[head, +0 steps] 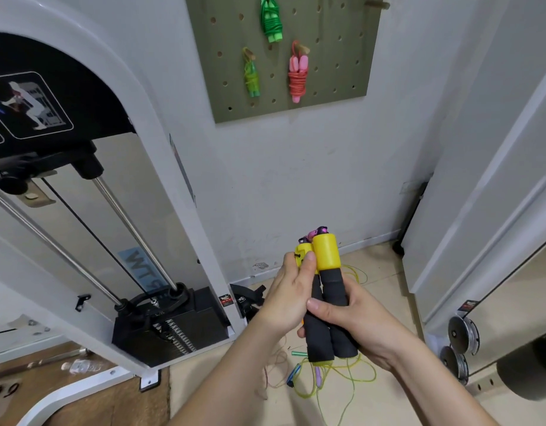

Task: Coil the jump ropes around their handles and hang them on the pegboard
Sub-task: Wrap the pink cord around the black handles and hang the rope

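Head view — left hand (pixel 288 299) and right hand (pixel 358 324) together, each tight around the yellow-black handles (pixel 327 253).

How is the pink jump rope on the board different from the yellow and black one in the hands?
The pink jump rope hangs from a peg on the pegboard; the yellow-and-black handles are held by the left hand and right hand. The pink one has red cord wound round its handles; the yellow-and-black ones have none wound on. Both have their two handles side by side.
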Demonstrator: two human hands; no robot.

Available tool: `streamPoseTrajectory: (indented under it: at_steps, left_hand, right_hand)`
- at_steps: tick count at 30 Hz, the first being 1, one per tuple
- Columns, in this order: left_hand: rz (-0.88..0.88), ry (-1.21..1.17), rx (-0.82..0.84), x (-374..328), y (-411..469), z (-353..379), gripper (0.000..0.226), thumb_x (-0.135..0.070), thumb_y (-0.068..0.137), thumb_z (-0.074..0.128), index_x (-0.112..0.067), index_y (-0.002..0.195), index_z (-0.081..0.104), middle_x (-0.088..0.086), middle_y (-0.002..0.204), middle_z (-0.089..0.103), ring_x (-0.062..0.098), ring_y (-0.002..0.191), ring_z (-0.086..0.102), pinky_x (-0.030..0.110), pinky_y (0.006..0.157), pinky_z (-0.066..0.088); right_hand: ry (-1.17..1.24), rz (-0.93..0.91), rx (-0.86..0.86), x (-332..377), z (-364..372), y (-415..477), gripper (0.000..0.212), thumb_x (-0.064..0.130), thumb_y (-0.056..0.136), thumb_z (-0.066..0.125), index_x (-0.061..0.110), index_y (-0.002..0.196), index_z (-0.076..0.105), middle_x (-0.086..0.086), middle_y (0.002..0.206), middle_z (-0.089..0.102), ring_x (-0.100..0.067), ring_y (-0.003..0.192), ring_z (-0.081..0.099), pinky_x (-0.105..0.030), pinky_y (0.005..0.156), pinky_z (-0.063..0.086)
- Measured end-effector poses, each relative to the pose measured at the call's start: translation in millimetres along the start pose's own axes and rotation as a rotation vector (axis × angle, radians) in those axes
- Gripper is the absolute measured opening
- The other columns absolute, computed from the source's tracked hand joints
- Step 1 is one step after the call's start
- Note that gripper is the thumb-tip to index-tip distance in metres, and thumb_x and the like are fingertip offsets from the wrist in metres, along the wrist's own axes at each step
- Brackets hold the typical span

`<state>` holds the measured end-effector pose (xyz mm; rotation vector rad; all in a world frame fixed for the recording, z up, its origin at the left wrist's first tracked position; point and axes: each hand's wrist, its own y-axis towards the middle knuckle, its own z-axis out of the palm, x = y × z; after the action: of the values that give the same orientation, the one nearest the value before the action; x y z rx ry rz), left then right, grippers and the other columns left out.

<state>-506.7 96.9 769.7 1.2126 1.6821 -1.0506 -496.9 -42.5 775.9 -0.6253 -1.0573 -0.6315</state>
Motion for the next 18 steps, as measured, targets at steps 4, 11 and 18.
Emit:
streamPoseTrajectory:
  at_steps: [4,11,18]
  left_hand:
    - [0.131,0.444,-0.131,-5.1,-2.5,-19.8,0.049,-0.071,0.086,0.032,-0.025,0.085,0.051,-0.006,0.08,0.06,0.015,0.081,0.057,0.036,0.076,0.047]
    - [0.105,-0.564,0.223,-45.7,30.7,-33.9,0.043,-0.052,0.084,0.051,-0.015,0.093,0.072,0.009,0.096,0.07,0.022,0.091,0.065,0.037,0.088,0.049]
    - [0.029,-0.729,0.261,-25.7,36.5,-8.8,0.03,-0.04,0.092,0.048,-0.016,0.076,0.054,-0.005,0.046,0.035,0.003,0.038,0.028,0.015,0.038,0.023]
  right_hand:
    - [-0.016,0.094,0.03,8.2,-11.9,-3.9,0.028,0.007,0.075,0.072,-0.002,0.096,0.056,-0.024,0.083,0.064,-0.037,0.075,0.067,-0.044,0.067,0.055]
    - [0.251,0.092,0.52,23.0,-20.9,-8.9,0.028,0.01,0.081,0.071,-0.001,0.103,0.058,-0.02,0.088,0.063,-0.031,0.065,0.067,-0.034,0.062,0.055]
    - [0.139,0.042,0.157,37.3,-31.0,-13.9,0.05,0.015,0.056,0.09,-0.003,0.093,0.061,-0.023,0.083,0.061,-0.033,0.063,0.063,-0.04,0.062,0.055]
